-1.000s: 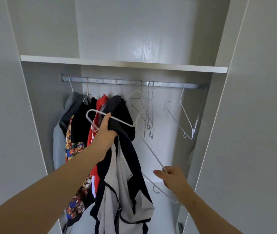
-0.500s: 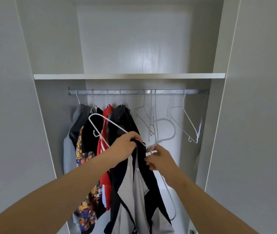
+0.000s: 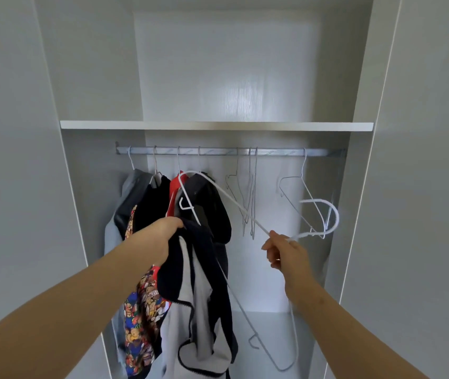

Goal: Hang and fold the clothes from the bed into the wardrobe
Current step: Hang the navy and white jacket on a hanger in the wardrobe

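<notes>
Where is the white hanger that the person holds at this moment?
Head view, centre-right, under the rail: the right hand pinches the white hanger at its neck; the left hand grips a black-and-grey garment just left.

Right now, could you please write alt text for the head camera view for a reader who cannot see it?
A person's left hand grips a navy and grey garment while the right hand pinches a white wire hanger before an open wardrobe. On its rail, clothes hang at the left and empty hangers at the right, under a shelf.
</notes>
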Demonstrator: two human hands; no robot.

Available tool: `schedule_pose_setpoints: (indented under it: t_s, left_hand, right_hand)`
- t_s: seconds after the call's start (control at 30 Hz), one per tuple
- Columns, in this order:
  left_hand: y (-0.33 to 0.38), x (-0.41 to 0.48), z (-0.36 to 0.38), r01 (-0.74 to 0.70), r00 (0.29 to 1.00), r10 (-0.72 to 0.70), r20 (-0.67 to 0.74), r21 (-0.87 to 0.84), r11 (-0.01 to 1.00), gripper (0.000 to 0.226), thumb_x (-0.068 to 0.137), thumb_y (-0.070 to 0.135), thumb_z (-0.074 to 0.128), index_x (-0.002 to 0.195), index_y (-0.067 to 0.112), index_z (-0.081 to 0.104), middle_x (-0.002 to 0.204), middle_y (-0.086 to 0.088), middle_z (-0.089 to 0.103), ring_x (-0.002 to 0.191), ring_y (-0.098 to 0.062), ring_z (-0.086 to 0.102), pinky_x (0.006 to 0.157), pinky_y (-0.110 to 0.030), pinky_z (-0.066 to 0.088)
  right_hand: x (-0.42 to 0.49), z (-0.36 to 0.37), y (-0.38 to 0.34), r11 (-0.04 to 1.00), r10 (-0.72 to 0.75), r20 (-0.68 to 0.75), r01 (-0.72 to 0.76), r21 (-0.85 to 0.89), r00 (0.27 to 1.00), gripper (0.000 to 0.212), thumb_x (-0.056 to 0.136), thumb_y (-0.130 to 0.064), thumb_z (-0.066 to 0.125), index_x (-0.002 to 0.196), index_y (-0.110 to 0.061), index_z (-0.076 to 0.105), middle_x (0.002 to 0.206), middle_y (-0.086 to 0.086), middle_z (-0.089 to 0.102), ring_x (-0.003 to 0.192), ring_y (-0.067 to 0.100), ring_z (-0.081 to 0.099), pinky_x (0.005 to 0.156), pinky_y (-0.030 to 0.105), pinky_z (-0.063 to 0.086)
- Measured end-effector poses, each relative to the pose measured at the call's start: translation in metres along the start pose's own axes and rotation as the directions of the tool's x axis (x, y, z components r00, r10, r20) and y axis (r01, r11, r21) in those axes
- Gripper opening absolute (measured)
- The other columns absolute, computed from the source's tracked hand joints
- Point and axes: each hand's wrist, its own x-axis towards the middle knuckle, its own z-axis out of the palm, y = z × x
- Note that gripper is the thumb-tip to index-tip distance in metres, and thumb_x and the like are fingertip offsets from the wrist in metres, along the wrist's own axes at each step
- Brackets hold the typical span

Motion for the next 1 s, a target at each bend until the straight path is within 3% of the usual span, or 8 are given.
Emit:
schedule_pose_setpoints:
  t_s: [0.13,0.23,0.33,0.4,0.53,0.63,0.8,1.0]
  left_hand:
    - [0.006,0.005,-0.004,-0.054,0.995,0.048,-0.088,-0.074,0.996,0.019,0.084,0.01,0.044,0.068,0.002,0.05,0.067,-0.013,0.051,0.059,-0.028,0.047,0.064,-0.031,0.043]
    - [0.014,0.011,-0.004,-0.107,0.99,0.094,-0.107,-0.127,0.986,0.028,0.093,0.016,0.044,0.069,0.003,0.051,0.067,-0.012,0.053,0.058,-0.025,0.049,0.052,-0.032,0.038]
    - [0.021,0.022,-0.001,-0.173,0.982,0.159,-0.106,-0.129,0.977,0.025,0.098,0.02,0.043,0.086,0.002,0.056,0.082,-0.013,0.06,0.065,-0.026,0.054,0.062,-0.033,0.044]
    - [0.022,0.032,0.001,-0.229,0.967,0.221,-0.123,-0.052,0.972,0.022,0.098,0.022,0.044,0.104,0.005,0.056,0.089,-0.014,0.059,0.074,-0.029,0.056,0.068,-0.031,0.045]
    - [0.017,0.045,0.003,-0.395,0.881,0.445,-0.16,0.268,0.879,0.019,0.094,0.026,0.048,0.096,0.008,0.054,0.074,-0.007,0.051,0.065,-0.019,0.046,0.061,-0.028,0.038]
    - [0.007,0.038,0.01,-0.507,0.789,0.609,-0.08,0.477,0.718,0.013,0.092,0.029,0.052,0.085,0.019,0.057,0.071,-0.003,0.055,0.061,-0.016,0.05,0.054,-0.024,0.036]
    - [-0.004,0.014,0.027,-0.62,0.735,0.663,0.146,0.54,0.569,0.012,0.09,0.029,0.058,0.09,0.019,0.064,0.066,0.0,0.057,0.054,-0.01,0.05,0.048,-0.017,0.039]
    - [-0.02,-0.018,0.06,-0.672,0.736,0.6,0.314,0.233,0.703,0.013,0.089,0.021,0.061,0.077,0.019,0.066,0.07,-0.001,0.059,0.067,-0.012,0.054,0.064,-0.024,0.045]
  right_hand:
    - [0.007,-0.017,-0.005,0.993,0.044,-0.013,-0.043,0.109,0.999,0.054,0.093,-0.017,0.049,0.04,-0.013,0.054,0.035,-0.003,0.034,0.033,0.006,0.03,0.041,0.018,0.032]
    - [0.007,-0.027,-0.005,0.998,0.045,0.006,-0.046,0.033,0.999,0.056,0.092,-0.023,0.054,0.036,-0.018,0.048,0.036,-0.004,0.029,0.032,0.007,0.023,0.034,0.015,0.023]
    - [0.004,-0.035,-0.003,0.994,0.064,0.075,-0.056,-0.096,0.995,0.057,0.089,-0.031,0.059,0.035,-0.02,0.044,0.038,-0.002,0.031,0.035,0.009,0.023,0.036,0.017,0.023]
    - [0.003,-0.04,-0.003,0.985,0.076,0.128,-0.055,-0.166,0.989,0.058,0.09,-0.032,0.058,0.035,-0.02,0.042,0.037,-0.002,0.031,0.034,0.01,0.023,0.037,0.017,0.022]
    - [0.0,-0.044,-0.004,0.96,0.116,0.211,-0.056,-0.273,0.971,0.059,0.09,-0.033,0.057,0.035,-0.019,0.041,0.036,0.0,0.031,0.035,0.012,0.023,0.039,0.019,0.024]
    - [-0.001,-0.044,-0.005,0.951,0.134,0.235,-0.058,-0.303,0.963,0.058,0.09,-0.032,0.056,0.036,-0.019,0.041,0.035,-0.002,0.031,0.034,0.011,0.023,0.04,0.02,0.023]
    - [-0.004,-0.032,-0.002,0.934,0.184,0.267,-0.084,-0.347,0.946,0.058,0.09,-0.032,0.057,0.036,-0.02,0.042,0.038,-0.001,0.032,0.034,0.01,0.023,0.04,0.02,0.022]
    - [-0.008,-0.003,0.002,0.961,0.189,0.316,-0.108,-0.256,0.93,0.056,0.088,-0.021,0.06,0.036,-0.021,0.042,0.038,-0.004,0.03,0.032,0.009,0.021,0.035,0.017,0.017]
